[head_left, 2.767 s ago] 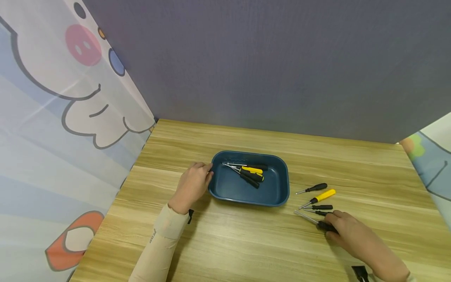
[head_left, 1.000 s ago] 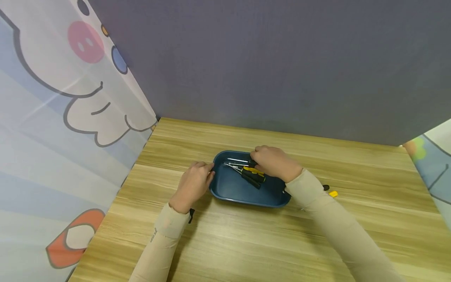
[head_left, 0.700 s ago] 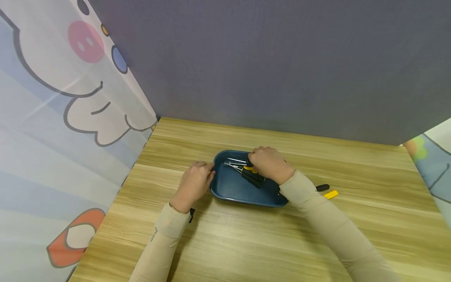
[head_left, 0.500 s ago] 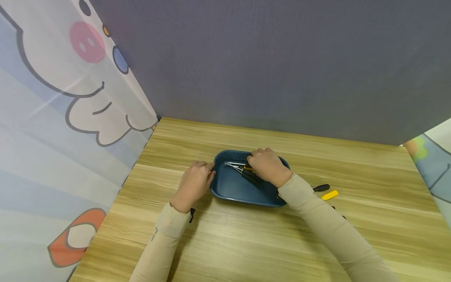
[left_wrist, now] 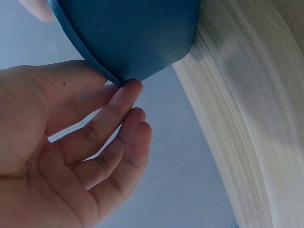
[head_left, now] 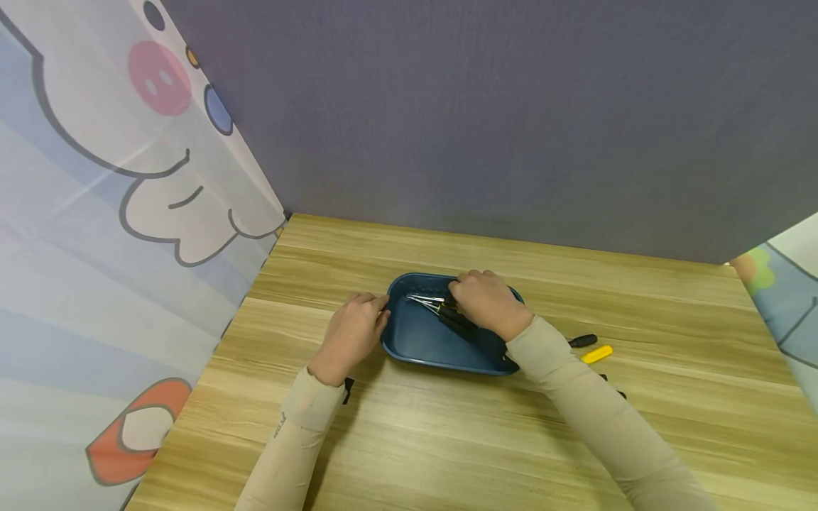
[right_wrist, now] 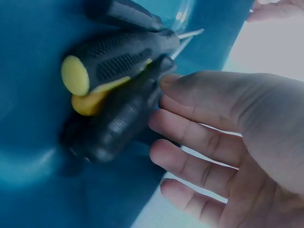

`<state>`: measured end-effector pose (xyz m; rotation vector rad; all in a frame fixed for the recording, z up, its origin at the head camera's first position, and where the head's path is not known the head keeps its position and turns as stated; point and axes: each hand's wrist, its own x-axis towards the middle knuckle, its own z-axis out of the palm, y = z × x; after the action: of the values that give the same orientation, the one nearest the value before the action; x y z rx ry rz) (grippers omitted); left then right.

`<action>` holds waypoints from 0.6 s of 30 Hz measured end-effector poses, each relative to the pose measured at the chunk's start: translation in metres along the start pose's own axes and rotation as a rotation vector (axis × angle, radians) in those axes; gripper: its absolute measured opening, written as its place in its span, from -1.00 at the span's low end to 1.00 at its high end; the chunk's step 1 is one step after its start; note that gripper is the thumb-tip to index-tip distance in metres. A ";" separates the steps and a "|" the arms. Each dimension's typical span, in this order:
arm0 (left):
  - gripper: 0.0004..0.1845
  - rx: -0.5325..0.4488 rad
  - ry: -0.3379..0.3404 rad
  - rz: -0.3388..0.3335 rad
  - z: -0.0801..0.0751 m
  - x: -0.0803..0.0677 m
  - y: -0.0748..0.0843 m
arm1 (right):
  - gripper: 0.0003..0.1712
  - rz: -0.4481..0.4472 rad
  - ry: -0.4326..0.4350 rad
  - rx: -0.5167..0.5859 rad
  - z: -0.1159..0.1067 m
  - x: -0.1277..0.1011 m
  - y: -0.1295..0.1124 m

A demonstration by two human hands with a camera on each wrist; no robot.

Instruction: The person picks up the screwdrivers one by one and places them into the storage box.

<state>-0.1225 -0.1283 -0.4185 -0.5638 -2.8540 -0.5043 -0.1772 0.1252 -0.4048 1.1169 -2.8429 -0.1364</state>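
Note:
A dark blue tray [head_left: 415, 341] sits mid-table on the wooden top. Several screwdrivers [head_left: 441, 312] with black and yellow handles lie piled in it. My left hand [head_left: 351, 330] rests against the tray's left rim, and its straight fingers [left_wrist: 118, 109] touch the tray wall [left_wrist: 137, 38] just under the lip. My right hand [head_left: 487, 301] reaches into the tray over the pile. Its fingertips [right_wrist: 164, 83] lie nearly straight against a black screwdriver handle [right_wrist: 114, 126], next to a black-and-yellow handle [right_wrist: 114, 61]. The thumb is out of sight.
To the right of the tray, a black-handled screwdriver [head_left: 583, 341] and a yellow-handled one [head_left: 597, 353] lie on the table, with more dark tool parts [head_left: 615, 390] half hidden behind my right forearm. A grey wall stands behind and a cartoon-print curtain hangs on the left.
My right hand went from the loose screwdrivers at the right to the tray, and a black-handled one now lies on the pile there. My left hand stayed on the rim.

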 end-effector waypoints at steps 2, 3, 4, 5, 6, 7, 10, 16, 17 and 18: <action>-0.72 0.001 0.001 0.001 0.000 0.000 0.000 | -0.88 0.012 -0.017 0.011 -0.003 -0.001 0.002; -0.72 0.000 0.000 0.000 0.001 0.000 0.000 | -0.86 0.017 -0.024 0.015 -0.005 -0.002 0.003; -0.72 0.000 -0.001 0.000 0.001 0.000 0.000 | -0.85 0.023 -0.033 0.020 -0.006 -0.002 0.004; -0.72 0.001 -0.002 -0.002 0.001 0.001 0.000 | -0.84 0.029 -0.043 0.028 -0.008 -0.003 0.005; -0.72 0.001 -0.003 -0.004 0.001 0.001 0.000 | -0.83 0.035 -0.053 0.035 -0.010 -0.004 0.006; -0.72 0.002 -0.003 -0.005 0.001 0.001 0.000 | -0.83 0.040 -0.063 0.042 -0.012 -0.005 0.007; -0.72 0.005 -0.007 -0.008 0.002 0.001 0.000 | -0.81 0.051 -0.087 0.060 -0.017 -0.010 0.009; -0.72 0.006 -0.009 -0.009 0.002 0.001 0.001 | -0.82 0.031 -0.055 0.091 -0.025 -0.025 0.013; -0.72 0.005 -0.008 -0.008 0.002 0.001 0.002 | -0.83 0.025 -0.042 0.090 -0.026 -0.028 0.014; -0.72 0.003 -0.006 -0.008 0.002 0.001 0.002 | -0.83 0.023 -0.030 0.092 -0.027 -0.032 0.015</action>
<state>-0.1229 -0.1257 -0.4192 -0.5551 -2.8633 -0.5006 -0.1612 0.1561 -0.3779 1.1070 -2.9147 -0.0220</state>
